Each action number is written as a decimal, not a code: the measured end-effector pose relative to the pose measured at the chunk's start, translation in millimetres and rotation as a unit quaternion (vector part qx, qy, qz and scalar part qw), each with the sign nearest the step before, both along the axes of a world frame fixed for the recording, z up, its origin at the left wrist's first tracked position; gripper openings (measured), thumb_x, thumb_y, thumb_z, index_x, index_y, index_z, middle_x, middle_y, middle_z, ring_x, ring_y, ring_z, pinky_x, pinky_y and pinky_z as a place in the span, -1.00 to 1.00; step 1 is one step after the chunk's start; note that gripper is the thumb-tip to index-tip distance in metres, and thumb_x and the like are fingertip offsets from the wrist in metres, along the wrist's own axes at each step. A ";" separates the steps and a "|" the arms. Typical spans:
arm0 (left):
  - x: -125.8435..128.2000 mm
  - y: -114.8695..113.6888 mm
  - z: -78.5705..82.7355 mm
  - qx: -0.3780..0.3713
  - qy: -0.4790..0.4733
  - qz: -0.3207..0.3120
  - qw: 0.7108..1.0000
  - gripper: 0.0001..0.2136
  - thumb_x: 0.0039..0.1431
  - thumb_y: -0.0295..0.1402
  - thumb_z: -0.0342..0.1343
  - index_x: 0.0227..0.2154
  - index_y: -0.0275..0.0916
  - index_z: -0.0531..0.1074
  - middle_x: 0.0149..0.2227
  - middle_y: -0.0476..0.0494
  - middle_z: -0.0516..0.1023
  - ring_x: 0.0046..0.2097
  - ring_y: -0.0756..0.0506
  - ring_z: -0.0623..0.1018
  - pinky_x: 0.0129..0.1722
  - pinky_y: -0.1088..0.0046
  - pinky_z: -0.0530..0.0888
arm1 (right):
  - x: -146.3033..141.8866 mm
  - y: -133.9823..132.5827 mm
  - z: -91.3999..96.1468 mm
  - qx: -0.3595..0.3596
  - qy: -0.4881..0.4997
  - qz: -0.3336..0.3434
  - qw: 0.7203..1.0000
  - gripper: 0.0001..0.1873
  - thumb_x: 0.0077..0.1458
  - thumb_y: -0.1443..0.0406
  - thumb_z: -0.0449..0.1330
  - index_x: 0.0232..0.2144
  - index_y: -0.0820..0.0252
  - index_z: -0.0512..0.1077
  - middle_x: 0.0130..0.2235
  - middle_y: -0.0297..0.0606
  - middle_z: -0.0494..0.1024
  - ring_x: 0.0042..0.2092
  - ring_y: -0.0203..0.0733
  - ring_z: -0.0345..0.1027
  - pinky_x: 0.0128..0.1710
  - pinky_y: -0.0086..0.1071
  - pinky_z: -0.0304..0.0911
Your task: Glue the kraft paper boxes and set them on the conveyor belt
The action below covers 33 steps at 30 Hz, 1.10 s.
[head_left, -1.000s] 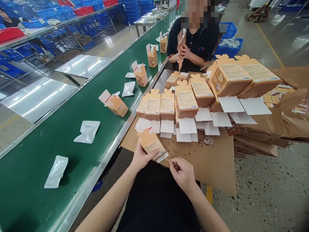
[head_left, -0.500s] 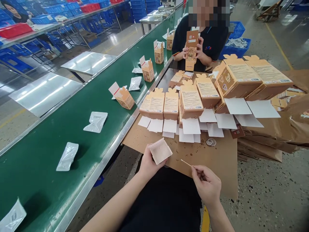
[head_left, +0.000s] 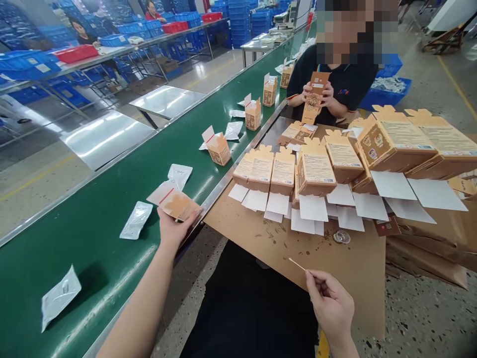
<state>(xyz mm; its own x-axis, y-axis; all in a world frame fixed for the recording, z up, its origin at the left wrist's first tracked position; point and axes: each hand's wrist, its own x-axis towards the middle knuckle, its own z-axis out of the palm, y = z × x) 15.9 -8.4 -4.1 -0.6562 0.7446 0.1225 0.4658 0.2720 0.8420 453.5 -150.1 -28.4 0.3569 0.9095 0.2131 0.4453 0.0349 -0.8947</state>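
My left hand (head_left: 173, 228) grips a small brown cardboard box (head_left: 181, 205) with a white flap and red stripe, tilted over the near edge of the green conveyor belt (head_left: 112, 184). Just behind that box lies a silver packet (head_left: 180, 175). In my right hand (head_left: 330, 301), pinched between thumb and fingertips, is a thin cotton swab (head_left: 297, 263), its tip pointing up and left above the cardboard sheet (head_left: 350, 278). A small clear round dish (head_left: 342, 237) sits on that sheet, with dark wet spots beside it.
Several cardboard boxes (head_left: 316, 171) lie in a row across the table, white flaps toward me. More packets (head_left: 136, 220) and upright open boxes (head_left: 253, 113) stand along the belt. Across the table a co-worker (head_left: 335, 84) holds a flattened carton (head_left: 315, 97).
My left hand has carried the box left and forward, from above the table's front edge to the conveyor. The right hand still holds the swab. The view has shifted left.
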 end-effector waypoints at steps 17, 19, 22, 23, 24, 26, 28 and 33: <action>45.8 45.7 5.7 0.256 0.108 -0.067 0.958 -0.62 0.26 -0.05 0.33 0.00 -0.14 0.49 -0.05 -0.17 0.46 -0.02 -0.25 0.58 0.08 0.05 0.63 | 39.9 -5.0 23.5 0.044 -0.051 -0.077 0.995 -0.44 0.36 -0.20 0.47 -0.38 0.13 0.75 -0.48 -0.17 0.68 -0.55 -0.19 0.50 -0.54 -0.43 0.52; 84.5 82.3 29.0 0.205 0.070 -0.181 0.959 -0.59 0.36 0.00 0.28 0.10 -0.14 0.57 -0.04 -0.19 0.51 -0.02 -0.23 0.60 0.09 0.13 0.62 | 39.2 1.5 28.1 0.066 -0.054 -0.091 0.992 -0.46 0.37 -0.18 0.47 -0.37 0.13 0.75 -0.49 -0.19 0.67 -0.55 -0.19 0.48 -0.53 -0.41 0.51; 136.1 137.0 56.4 0.030 0.028 -0.300 0.953 -0.47 0.32 0.11 0.31 0.13 -0.18 0.65 0.01 -0.30 0.59 0.16 -0.35 0.62 0.26 0.04 0.57 | 39.2 9.4 35.3 0.094 -0.068 -0.100 0.988 -0.52 0.39 -0.12 0.46 -0.34 0.13 0.75 -0.47 -0.21 0.67 -0.54 -0.21 0.47 -0.50 -0.40 0.51; 148.5 149.8 61.5 -0.029 0.024 -0.323 0.945 -0.47 0.29 0.13 0.33 0.09 -0.20 0.68 0.03 -0.36 0.62 0.25 -0.43 0.59 0.32 -0.02 0.53 | 40.9 10.5 37.7 0.101 -0.076 -0.105 0.986 -0.54 0.41 -0.10 0.46 -0.35 0.12 0.74 -0.48 -0.23 0.66 -0.55 -0.22 0.45 -0.51 -0.40 0.50; 157.8 158.2 64.6 -0.074 0.024 -0.340 0.937 -0.48 0.28 0.13 0.33 0.05 -0.20 0.70 0.05 -0.41 0.65 0.34 -0.51 0.55 0.37 -0.08 0.49 | 43.7 10.9 40.1 0.109 -0.084 -0.112 0.984 -0.55 0.41 -0.08 0.45 -0.35 0.12 0.74 -0.49 -0.24 0.64 -0.56 -0.24 0.43 -0.51 -0.41 0.48; 166.8 160.7 65.4 -0.110 0.030 -0.366 0.924 -0.51 0.30 0.11 0.30 0.02 -0.17 0.74 0.14 -0.47 0.69 0.46 -0.58 0.45 0.45 -0.17 0.42 | 52.7 10.4 44.6 0.122 -0.094 -0.130 0.980 -0.57 0.42 -0.06 0.45 -0.35 0.11 0.73 -0.50 -0.26 0.62 -0.58 -0.26 0.39 -0.52 -0.40 0.45; 164.7 145.7 62.2 -0.085 0.031 -0.380 0.921 -0.53 0.40 0.09 0.19 0.06 -0.14 0.75 0.20 -0.42 0.71 0.47 -0.55 0.45 0.50 -0.20 0.38 | 64.7 10.7 48.1 0.131 -0.096 -0.154 0.975 -0.54 0.41 -0.10 0.45 -0.35 0.11 0.73 -0.50 -0.26 0.62 -0.58 -0.26 0.37 -0.51 -0.38 0.45; 138.4 69.6 58.0 -0.016 -0.030 -0.385 0.922 -0.40 0.50 0.15 0.10 0.34 -0.10 0.65 0.32 -0.34 0.69 0.46 -0.45 0.51 0.57 -0.19 0.33 | 92.9 28.2 51.3 0.111 -0.105 -0.199 0.968 -0.41 0.35 -0.24 0.42 -0.37 0.13 0.73 -0.51 -0.23 0.62 -0.55 -0.22 0.39 -0.49 -0.35 0.44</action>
